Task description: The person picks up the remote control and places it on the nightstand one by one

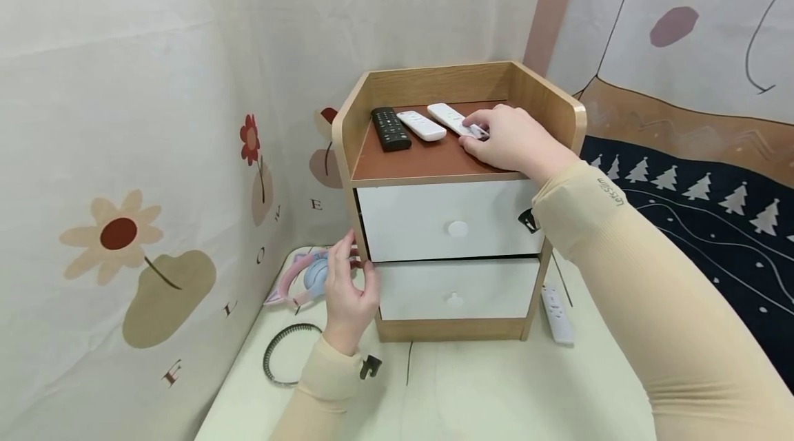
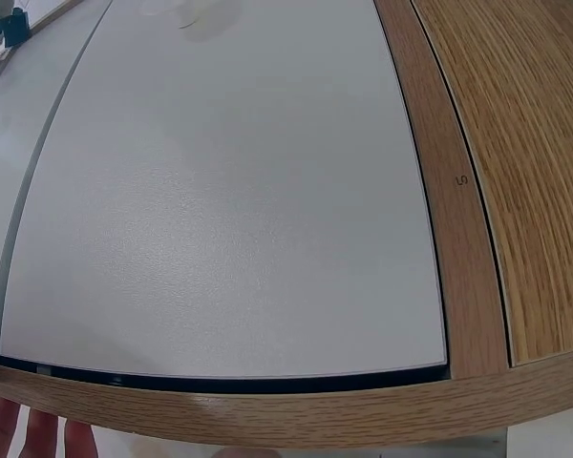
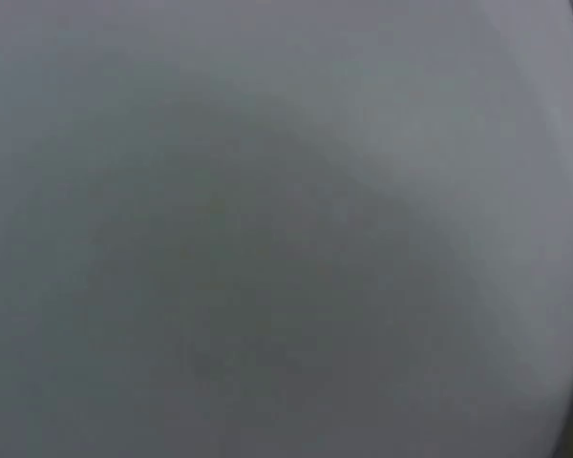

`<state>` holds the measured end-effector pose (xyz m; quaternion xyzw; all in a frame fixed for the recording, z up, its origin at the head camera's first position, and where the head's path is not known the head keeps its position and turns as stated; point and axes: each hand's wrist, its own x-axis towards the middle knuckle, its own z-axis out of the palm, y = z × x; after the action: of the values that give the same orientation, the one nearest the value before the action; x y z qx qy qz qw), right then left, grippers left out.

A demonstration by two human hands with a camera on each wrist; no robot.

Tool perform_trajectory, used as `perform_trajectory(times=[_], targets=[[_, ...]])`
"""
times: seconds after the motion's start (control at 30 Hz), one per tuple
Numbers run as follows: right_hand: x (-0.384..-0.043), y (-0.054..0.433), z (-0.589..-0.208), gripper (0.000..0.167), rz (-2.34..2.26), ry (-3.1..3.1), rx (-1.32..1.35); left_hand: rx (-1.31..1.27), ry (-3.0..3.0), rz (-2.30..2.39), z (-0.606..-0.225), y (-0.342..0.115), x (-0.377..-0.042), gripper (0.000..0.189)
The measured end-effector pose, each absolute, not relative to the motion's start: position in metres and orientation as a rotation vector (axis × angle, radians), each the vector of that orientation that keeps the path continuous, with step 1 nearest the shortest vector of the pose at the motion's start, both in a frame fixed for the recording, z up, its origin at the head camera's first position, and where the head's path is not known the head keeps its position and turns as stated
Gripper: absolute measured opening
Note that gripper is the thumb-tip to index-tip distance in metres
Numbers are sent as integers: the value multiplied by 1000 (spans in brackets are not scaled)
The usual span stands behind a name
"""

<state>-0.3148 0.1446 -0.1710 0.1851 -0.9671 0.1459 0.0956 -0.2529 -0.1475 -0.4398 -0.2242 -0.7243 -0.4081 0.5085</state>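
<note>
- Three remotes lie side by side toward the back edge of the cabinet top (image 1: 428, 160): a black remote (image 1: 390, 128) nearest the left wall, a white remote (image 1: 421, 125) in the middle, and a second white remote (image 1: 453, 118) to its right.
- The right hand (image 1: 510, 140) rests on the top near its right edge, fingers curled round the near end of the second white remote, so that one looks to be just being set down or lifted; which, I cannot tell.
- The left hand (image 1: 349, 288) steadies the cabinet's front left corner, fingers loosely bent against the wood beside the upper drawer (image 1: 434, 220); it holds nothing.
- Both drawers appear closed or nearly so; the left wrist view shows a thin dark gap along one drawer edge.
- A third white remote (image 1: 557, 315) lies on the surface by the cabinet's front right corner, untouched, so by my reading that one is left to handle.
- The right wrist view is a grey blur.
</note>
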Motion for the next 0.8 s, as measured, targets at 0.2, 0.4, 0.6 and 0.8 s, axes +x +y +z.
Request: perform_trajectory(times=[0.2, 0.4, 0.6, 0.8], targets=[[-316, 145, -171, 56, 413, -2919, 535, -559, -1748, -979, -443, -146, -253, 67], [-315, 143, -169, 58, 387, -2927, 525, -565, -1746, -980, -439, -147, -253, 66], [-314, 141, -169, 58, 347, -2918, 552, -563, -1755, -975, -438, -149, -253, 67], [-312, 141, -170, 58, 340, -2913, 556, -569, -1757, -979, -439, -149, -253, 67]])
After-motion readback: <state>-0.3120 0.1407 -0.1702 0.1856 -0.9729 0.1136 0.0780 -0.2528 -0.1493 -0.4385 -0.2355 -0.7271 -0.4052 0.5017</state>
